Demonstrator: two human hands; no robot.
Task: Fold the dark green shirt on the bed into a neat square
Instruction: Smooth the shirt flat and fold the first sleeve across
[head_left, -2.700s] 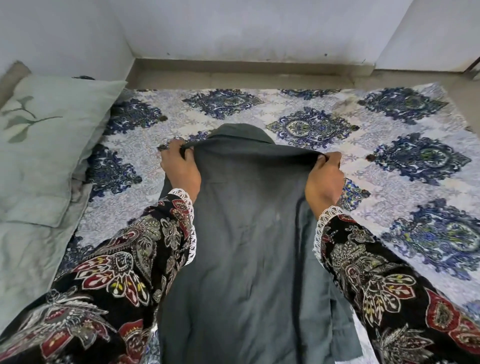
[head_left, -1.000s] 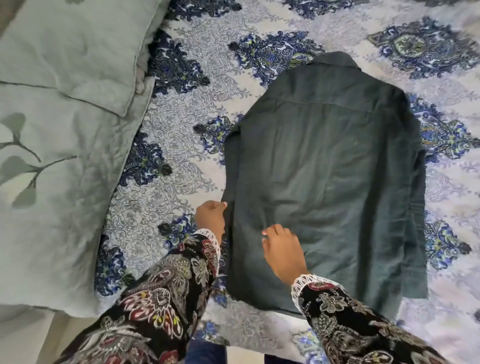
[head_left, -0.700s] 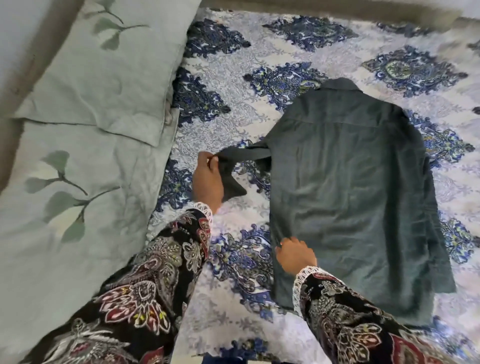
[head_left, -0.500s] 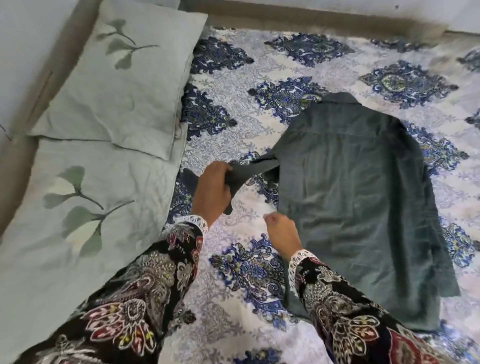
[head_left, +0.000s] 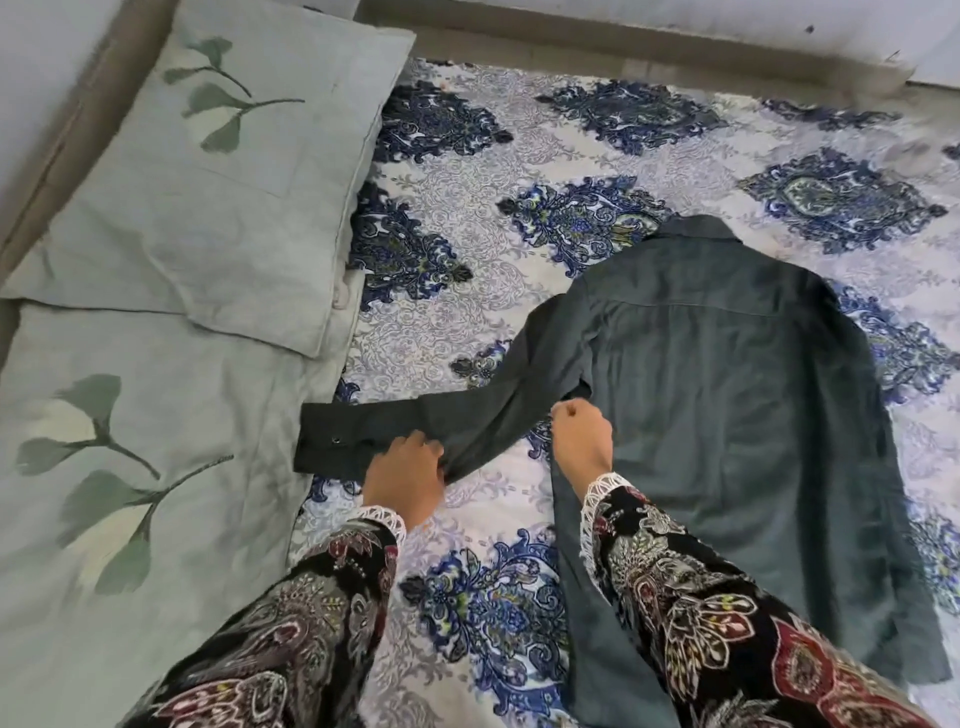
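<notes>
Head view: left hand (head_left: 404, 475) pinched on shirt sleeve (head_left: 415, 421), right hand (head_left: 582, 436) fisted at shirt (head_left: 727, 389) armpit.

No readable text, label, brand or number shows anywhere.
</notes>
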